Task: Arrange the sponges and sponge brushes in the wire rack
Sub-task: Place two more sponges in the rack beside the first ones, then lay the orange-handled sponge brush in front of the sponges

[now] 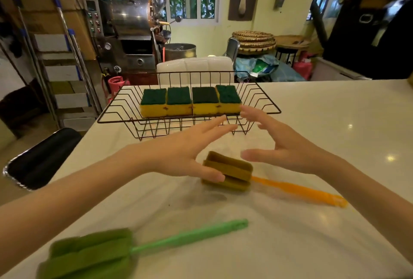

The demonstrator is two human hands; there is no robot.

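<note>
A black wire rack [116, 109] stands at the far edge of the white counter. Inside it, several yellow sponges with green scouring tops [191, 101] sit side by side in a row. Both my hands hover between the rack and me, fingers spread and holding nothing. My left hand [185, 151] reaches toward the rack's front, its thumb just over the brown sponge head of an orange-handled brush [228, 172] lying on the counter. My right hand [279, 144] has fingertips close to the rightmost sponge. A green sponge brush [93, 254] lies near me at the lower left.
The white counter [335, 122] stretches to the right of the rack. A black chair back [40, 158] stands off the counter's left edge. A white padded seat [194, 66] sits behind the rack, with a metal machine and a step ladder further back.
</note>
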